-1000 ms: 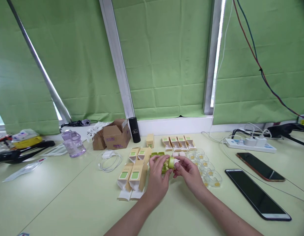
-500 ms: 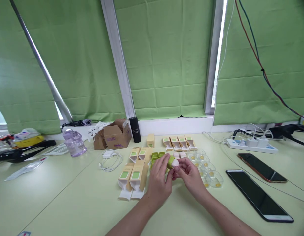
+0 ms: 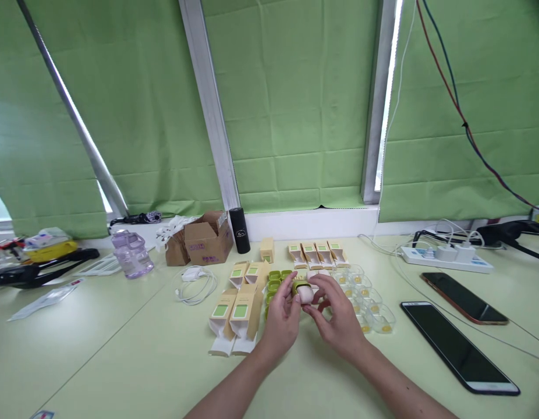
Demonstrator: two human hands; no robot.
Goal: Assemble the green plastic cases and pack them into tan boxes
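Green-and-white piece [image 3: 305, 294] now turning its pale end towards me — left hand [image 3: 282, 318] and right hand [image 3: 340, 314] clamping fingers on it, green cups [image 3: 273, 286] sitting just beyond the left fingertips.

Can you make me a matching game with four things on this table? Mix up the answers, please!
Things:
1. Small green-and-pale piece
2. Water bottle
3. Cylinder
4. Power strip

Clues:
A. Black, standing upright beside the cardboard box
B. White, with charger plugs in it
C. Held between the left hand and the right hand
D. See-through purple

Right pairs: 1-C, 2-D, 3-A, 4-B
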